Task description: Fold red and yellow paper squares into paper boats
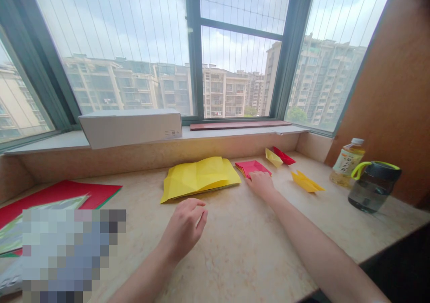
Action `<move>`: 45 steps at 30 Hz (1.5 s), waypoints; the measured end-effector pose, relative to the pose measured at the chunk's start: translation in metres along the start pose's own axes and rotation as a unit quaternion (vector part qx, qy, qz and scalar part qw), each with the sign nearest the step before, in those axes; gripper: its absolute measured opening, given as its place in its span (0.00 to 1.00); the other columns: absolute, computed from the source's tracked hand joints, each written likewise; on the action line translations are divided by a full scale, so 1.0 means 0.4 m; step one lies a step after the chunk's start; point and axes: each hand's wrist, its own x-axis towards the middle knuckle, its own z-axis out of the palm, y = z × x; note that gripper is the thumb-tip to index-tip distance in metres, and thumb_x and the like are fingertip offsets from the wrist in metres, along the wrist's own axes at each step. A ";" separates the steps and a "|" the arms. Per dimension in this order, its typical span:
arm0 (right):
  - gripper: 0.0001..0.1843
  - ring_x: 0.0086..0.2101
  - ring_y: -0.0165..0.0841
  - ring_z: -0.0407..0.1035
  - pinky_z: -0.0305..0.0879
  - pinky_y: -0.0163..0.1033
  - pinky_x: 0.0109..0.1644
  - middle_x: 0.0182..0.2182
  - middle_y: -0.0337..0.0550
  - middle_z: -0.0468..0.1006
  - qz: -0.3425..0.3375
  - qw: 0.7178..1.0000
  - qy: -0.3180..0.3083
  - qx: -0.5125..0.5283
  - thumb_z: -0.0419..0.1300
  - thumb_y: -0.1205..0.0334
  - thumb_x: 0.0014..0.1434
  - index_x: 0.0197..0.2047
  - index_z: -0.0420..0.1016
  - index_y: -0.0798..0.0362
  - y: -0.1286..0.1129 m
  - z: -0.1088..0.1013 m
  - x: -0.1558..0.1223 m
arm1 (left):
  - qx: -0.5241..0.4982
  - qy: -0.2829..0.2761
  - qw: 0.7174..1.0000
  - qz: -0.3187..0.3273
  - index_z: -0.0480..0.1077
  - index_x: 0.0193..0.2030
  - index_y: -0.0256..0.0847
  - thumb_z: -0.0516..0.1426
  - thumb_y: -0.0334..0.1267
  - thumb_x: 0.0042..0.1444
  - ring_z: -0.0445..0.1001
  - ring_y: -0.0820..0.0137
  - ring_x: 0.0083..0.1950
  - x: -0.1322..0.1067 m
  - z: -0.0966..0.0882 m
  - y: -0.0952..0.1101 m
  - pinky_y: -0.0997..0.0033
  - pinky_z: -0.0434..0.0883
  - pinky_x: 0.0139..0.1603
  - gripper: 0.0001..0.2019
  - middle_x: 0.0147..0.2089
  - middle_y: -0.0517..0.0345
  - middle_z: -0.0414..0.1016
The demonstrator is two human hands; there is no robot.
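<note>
My right hand point(260, 183) reaches forward and rests its fingers flat on the near edge of a folded red paper piece point(251, 167) on the stone counter. My left hand point(184, 224) hovers over the counter with fingers loosely curled and nothing in it, just in front of a creased, partly unfolded yellow paper sheet point(199, 176). Three small folded paper boats lie further right: a yellow one point(273, 157), a red one point(284, 155) and another yellow one point(306, 181).
A long white box point(131, 126) sits on the window sill. Red and green paper sheets point(63, 195) lie at the left beside a blurred patch. A tea bottle point(346, 161) and a dark jug with green handle point(373, 185) stand right, near a brown wall.
</note>
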 end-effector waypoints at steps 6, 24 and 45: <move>0.16 0.42 0.43 0.76 0.60 0.44 0.48 0.40 0.61 0.82 0.032 0.999 0.006 0.024 0.51 0.66 0.66 0.39 0.82 0.59 0.015 0.011 0.019 | -0.009 -0.002 1.000 0.006 0.74 0.33 0.39 0.51 0.34 0.64 0.76 0.61 0.45 0.003 0.001 0.010 0.56 0.72 0.51 0.12 0.42 0.49 0.78; 0.06 0.43 0.37 0.76 0.69 0.43 0.51 0.40 0.45 0.83 -0.333 0.821 0.260 0.385 0.59 0.62 0.64 0.40 0.78 0.50 -0.172 -0.149 -0.211 | -0.456 -0.004 0.861 -0.224 0.61 0.65 0.37 0.53 0.48 0.63 0.73 0.59 0.57 0.004 0.020 0.038 0.58 0.74 0.52 0.27 0.57 0.41 0.73; 0.33 0.41 0.43 0.77 0.75 0.51 0.44 0.53 0.55 0.75 -0.062 0.758 0.013 0.649 0.64 0.51 0.58 0.64 0.63 0.52 -0.191 -0.110 -0.209 | -0.657 0.056 0.692 -0.294 0.76 0.48 0.35 0.63 0.45 0.56 0.79 0.59 0.46 0.022 0.007 0.041 0.62 0.74 0.48 0.17 0.46 0.47 0.81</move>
